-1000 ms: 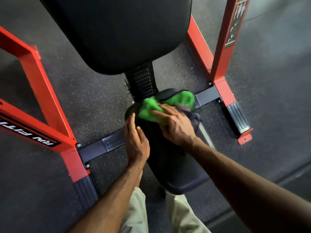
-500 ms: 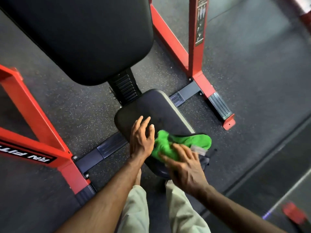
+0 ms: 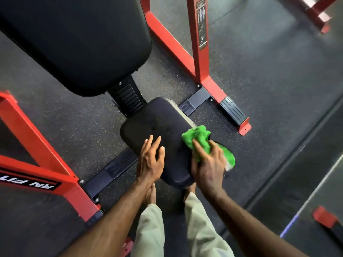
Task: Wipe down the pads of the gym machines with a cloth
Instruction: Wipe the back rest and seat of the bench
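Observation:
A small black seat pad (image 3: 163, 125) sits low in the middle of the view, below a large black back pad (image 3: 79, 43). My right hand (image 3: 207, 166) presses a bright green cloth (image 3: 200, 140) against the right edge of the seat pad, fingers spread over the cloth. My left hand (image 3: 151, 160) lies flat on the near left part of the seat pad, fingers apart, holding nothing.
Red steel frame posts stand at the left (image 3: 37, 145) and right (image 3: 200, 52) of the bench, joined by a dark floor bar (image 3: 115, 167). Dark speckled rubber flooring lies all around. My legs in light trousers (image 3: 154, 234) stand just before the seat. Another red machine foot (image 3: 323, 216) is at lower right.
My right hand has dragged the green cloth from the far end of the seat pad toward me and then out to the pad's right edge. My left hand slid nearer along the left side.

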Demonstrator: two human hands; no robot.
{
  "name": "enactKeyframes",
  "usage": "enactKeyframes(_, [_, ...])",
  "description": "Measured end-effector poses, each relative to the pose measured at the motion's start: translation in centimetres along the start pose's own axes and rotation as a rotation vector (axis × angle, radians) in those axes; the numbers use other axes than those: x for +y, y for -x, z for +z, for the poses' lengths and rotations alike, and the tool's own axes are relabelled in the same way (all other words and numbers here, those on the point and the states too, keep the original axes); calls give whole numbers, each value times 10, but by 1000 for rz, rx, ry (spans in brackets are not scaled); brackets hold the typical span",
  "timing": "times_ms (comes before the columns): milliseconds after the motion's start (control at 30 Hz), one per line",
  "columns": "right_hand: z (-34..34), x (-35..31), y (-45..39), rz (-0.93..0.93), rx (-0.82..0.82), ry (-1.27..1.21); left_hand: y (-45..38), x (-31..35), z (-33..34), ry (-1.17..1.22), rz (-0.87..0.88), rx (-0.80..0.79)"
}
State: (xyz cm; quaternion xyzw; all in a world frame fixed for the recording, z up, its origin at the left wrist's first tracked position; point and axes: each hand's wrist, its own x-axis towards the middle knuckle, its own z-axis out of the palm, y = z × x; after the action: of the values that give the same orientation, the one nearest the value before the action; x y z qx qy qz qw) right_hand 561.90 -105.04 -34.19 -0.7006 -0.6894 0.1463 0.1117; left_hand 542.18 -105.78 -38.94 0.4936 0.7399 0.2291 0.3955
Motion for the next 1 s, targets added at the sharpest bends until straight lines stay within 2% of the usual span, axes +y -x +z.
enactKeyframes(33, [4, -8, 17, -72, -27, 32, 0, 0, 0, -10, 6, -2])
enactKeyframes(100, [3, -14, 48, -472, -156, 95, 1, -3, 1, -50, 35, 9])
enactKeyframes(133, [1, -9, 47, -567, -173, 106, 2, -4, 2, -64, 39, 14])
enactKeyframes(167, [1, -2, 43, -481, -140, 104, 4, -3, 5, -63, 31, 16])
enactKeyframes(233, [5, -5, 34, 12, 54, -35, 6, 3, 8, -53, -2, 13])
enactKeyframes(267, [6, -16, 37, 153, 124, -72, 6, 5, 9, -49, -15, 13])
enactKeyframes(300, [8, -26, 46, 126, 108, -48, 6, 5, 10, -39, -21, 23])
enactKeyframes(367, [12, -33, 69, -291, -32, 97, 4, -1, 9, -11, 5, 57])
enactKeyframes(400, [12, -25, 70, -402, -57, 109, 4, -5, 10, -7, 23, 62])
enactKeyframes(433, [12, -17, 65, -364, -25, 93, 5, -7, 9, -6, 28, 60])
enactKeyframes(467, [15, -12, 59, -181, 51, 44, 6, -7, 8, -7, 23, 46])
enactKeyframes(533, [21, -16, 48, 375, 271, -196, 6, -1, 8, -14, 1, 23])
enactKeyframes(567, [24, -26, 48, 544, 335, -319, 5, 3, 7, -36, 3, 30])
enactKeyframes(600, [25, -39, 52, 625, 344, -395, 4, 7, 7, -76, 20, 41])
enactKeyframes(700, [22, -47, 75, 650, 281, -513, 10, 17, 18, -202, 105, 14])
enactKeyframes(767, [18, -26, 54, 632, 311, -519, 14, 20, 28, -233, 111, 10])
enactKeyframes(900, [23, -5, 8, 803, 318, -466, 15, 14, 34, -268, 115, 44])
enactKeyframes(1000, [34, -44, 68, 694, 220, -419, 17, 7, 31, -291, 129, 57])
